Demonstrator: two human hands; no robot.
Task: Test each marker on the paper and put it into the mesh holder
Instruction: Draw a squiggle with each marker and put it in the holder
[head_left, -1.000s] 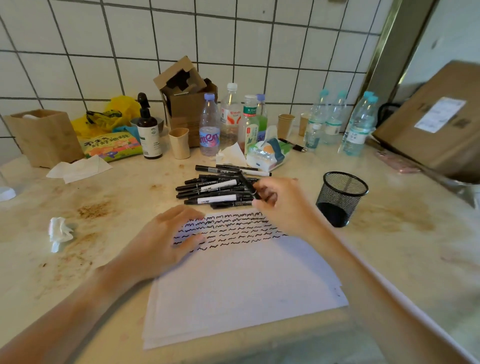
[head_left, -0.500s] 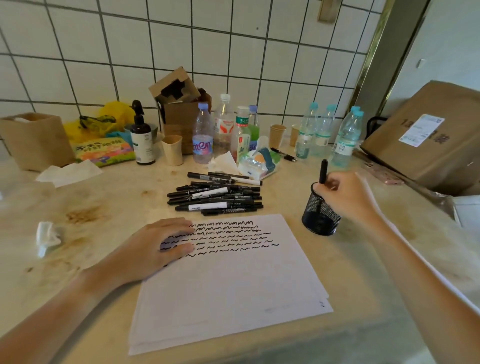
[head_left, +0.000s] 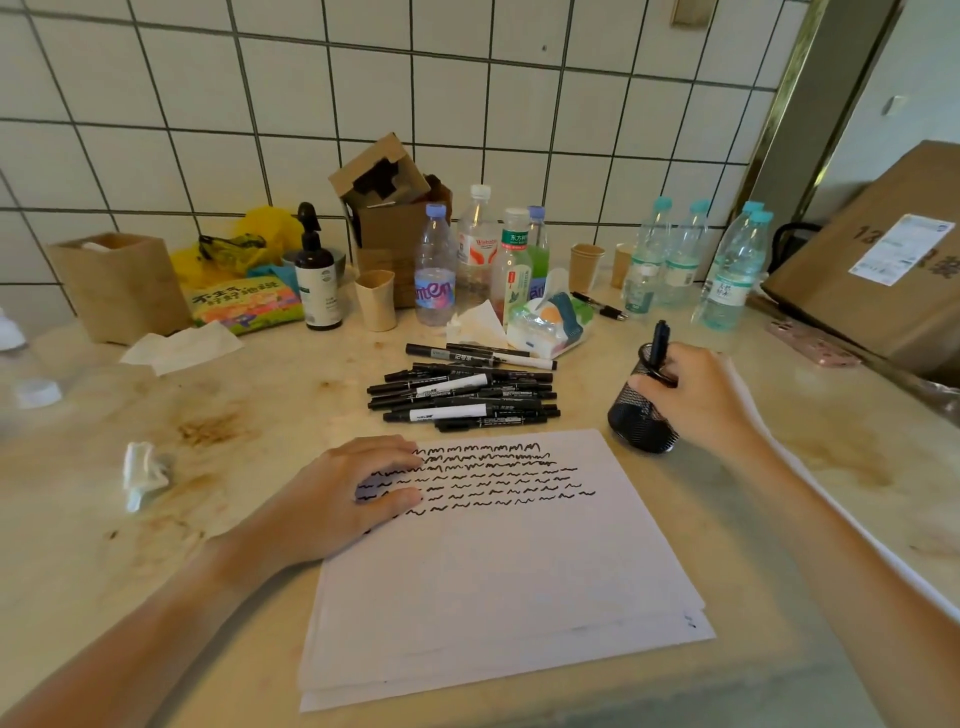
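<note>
Tipping is my worry: my right hand (head_left: 696, 395) pinches a black marker (head_left: 658, 345) upright in the mesh holder (head_left: 641, 421), and a sideways nudge could topple it. My left hand (head_left: 337, 499) lies flat on the scribbled paper (head_left: 493, 571). Untested markers (head_left: 462, 389) lie piled beyond it.

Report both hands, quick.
Left hand: open, flat on the paper.
Right hand: holding a marker upright in the mesh holder.
</note>
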